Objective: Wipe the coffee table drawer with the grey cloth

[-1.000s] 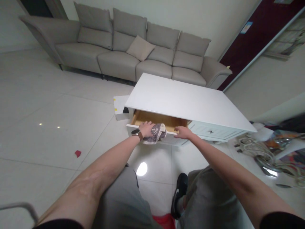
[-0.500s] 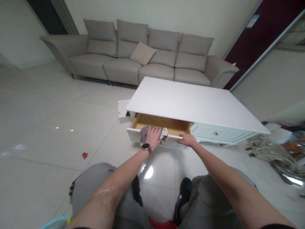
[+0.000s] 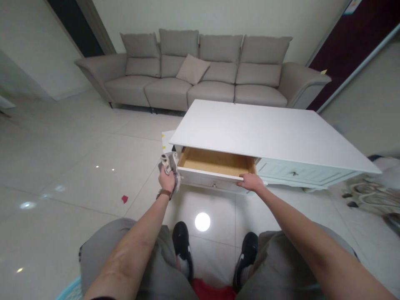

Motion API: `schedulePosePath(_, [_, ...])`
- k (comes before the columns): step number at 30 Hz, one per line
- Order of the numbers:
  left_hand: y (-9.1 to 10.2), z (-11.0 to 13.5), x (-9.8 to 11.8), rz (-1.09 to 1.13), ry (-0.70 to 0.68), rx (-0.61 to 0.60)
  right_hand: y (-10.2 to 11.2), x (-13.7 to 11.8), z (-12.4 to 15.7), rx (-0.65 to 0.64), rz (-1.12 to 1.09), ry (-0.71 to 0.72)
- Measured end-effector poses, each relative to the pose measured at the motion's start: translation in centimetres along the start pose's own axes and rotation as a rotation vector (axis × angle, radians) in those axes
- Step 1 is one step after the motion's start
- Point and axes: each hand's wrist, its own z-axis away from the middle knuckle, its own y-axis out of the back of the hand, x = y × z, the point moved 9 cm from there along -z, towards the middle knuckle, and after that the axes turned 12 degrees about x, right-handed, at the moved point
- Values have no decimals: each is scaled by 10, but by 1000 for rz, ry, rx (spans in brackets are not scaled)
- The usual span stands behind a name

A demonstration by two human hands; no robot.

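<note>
A white coffee table (image 3: pixel 250 125) stands before me with its left drawer (image 3: pixel 215 160) pulled out, bare wood showing inside. My left hand (image 3: pixel 167 180) is closed round a crumpled grey and cream cloth (image 3: pixel 170 162) at the left end of the drawer front. Over the right end of the front's top edge, my right hand (image 3: pixel 251 182) is hooked with its fingers on the rim. A small metal knob (image 3: pixel 214 185) shows in the middle of the drawer front.
Behind the table is a long grey sofa (image 3: pixel 168 91) with a beige cushion (image 3: pixel 193 68). A white box (image 3: pixel 167 137) sits by the table's left end. On the tiled floor lies a red scrap (image 3: pixel 124 199). A light blue basket (image 3: pixel 70 289) is at lower left.
My left hand has moved left with the cloth, from the middle of the drawer front to its left end. My right hand keeps its hold on the rim. The view has shifted slightly left.
</note>
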Motion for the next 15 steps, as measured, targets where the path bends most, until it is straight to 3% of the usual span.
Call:
schedulePosePath(6, [-38, 19, -63, 328, 454, 81, -1, 0, 1, -13, 7, 8])
schedulePosePath(15, [-87, 56, -90, 444, 860, 89, -3, 1, -1, -15, 15, 9])
